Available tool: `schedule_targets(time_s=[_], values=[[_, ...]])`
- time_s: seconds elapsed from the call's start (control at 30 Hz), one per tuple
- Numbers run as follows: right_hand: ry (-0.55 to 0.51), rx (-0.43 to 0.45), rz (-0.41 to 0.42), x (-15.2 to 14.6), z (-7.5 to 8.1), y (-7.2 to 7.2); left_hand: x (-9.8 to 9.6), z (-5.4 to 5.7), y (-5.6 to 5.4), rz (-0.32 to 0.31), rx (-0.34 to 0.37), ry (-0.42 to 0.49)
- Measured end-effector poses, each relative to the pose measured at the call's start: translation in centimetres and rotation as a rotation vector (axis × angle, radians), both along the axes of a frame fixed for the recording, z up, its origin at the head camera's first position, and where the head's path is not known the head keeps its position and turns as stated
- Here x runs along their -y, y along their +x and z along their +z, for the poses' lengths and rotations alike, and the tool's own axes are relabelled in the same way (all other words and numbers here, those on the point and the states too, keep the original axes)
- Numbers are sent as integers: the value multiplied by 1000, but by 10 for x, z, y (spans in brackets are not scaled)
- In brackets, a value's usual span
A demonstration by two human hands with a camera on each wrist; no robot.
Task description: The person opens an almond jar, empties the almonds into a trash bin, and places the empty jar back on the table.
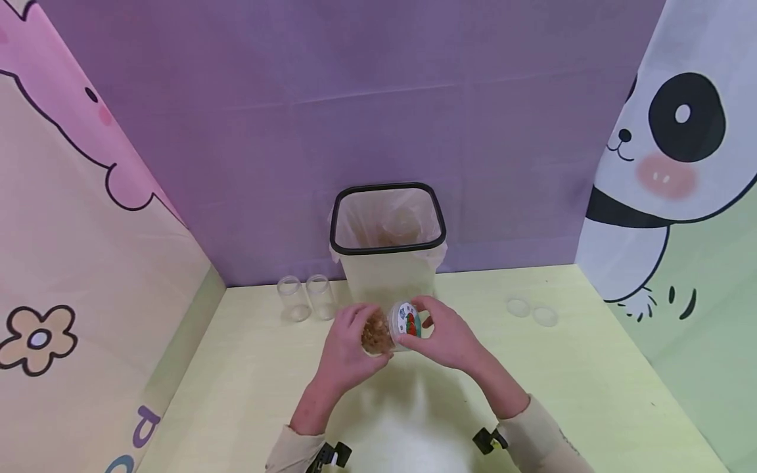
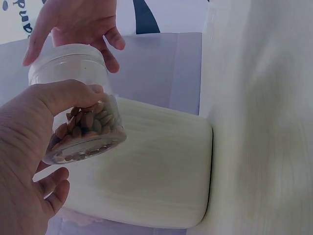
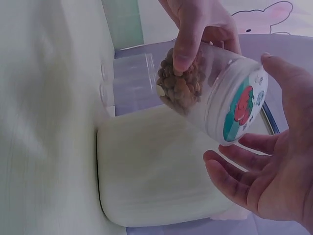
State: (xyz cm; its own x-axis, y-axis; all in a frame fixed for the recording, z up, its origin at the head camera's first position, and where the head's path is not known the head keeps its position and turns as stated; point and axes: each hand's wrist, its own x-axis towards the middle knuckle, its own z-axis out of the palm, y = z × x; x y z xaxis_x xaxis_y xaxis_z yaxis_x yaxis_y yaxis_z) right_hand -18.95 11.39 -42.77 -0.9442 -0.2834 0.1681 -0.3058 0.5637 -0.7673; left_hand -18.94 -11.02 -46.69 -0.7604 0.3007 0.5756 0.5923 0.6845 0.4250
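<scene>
My left hand [image 1: 349, 348] grips a clear plastic jar [image 2: 78, 73], thumb across its side, tilted above the table in front of the bin. Brown almonds [image 2: 88, 120] fill its lower part. A round lid [image 1: 408, 320] with a strawberry picture and green edge closes the jar, facing right. My right hand [image 1: 446, 332] spans this lid, with thumb and fingertips at opposite sides of its rim. In the right wrist view, the right palm stays apart from the lid face [image 3: 247, 105].
Behind the hands stands a pale bin [image 1: 390, 272] with a black rim and a clear liner. Two clear jars [image 1: 294, 299] without lids stand left of it. Two clear discs [image 1: 518, 307] lie on the table [image 1: 591, 394] at right. A purple cloth backdrop [image 1: 508, 164] rises behind.
</scene>
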Motion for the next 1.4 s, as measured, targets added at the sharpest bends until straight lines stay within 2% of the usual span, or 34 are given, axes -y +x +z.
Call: schedule_targets(time_s=[0.2, 0.4, 0.53, 0.77, 0.93, 1.0, 1.1, 1.23, 1.4], values=[[35, -21, -13, 3, -1, 3, -2, 1, 4, 4, -17, -11], [-8, -25, -16, 0, -4, 5, -3, -2, 5, -38, 1, 2], [-41, -18, 3, -2, -5, 4, 3, -6, 5, -64, 88, 28], [-73, -3, 40, -3, -5, 5, 16, -13, 6, -104, 315, 90], [-130, -8, 56, 0, -9, 6, 17, -15, 7, -122, 380, 151], [-131, 13, 51, 0, -11, 7, 17, -16, 8, -117, 381, 159], [-110, 45, 38, 0, -14, 7, 17, -17, 9, -87, 325, 132], [-66, 31, 3, -2, -13, 5, 15, -15, 5, -57, 212, 82], [-63, 17, 11, -6, -11, 3, 12, -12, 2, -60, 168, 45]])
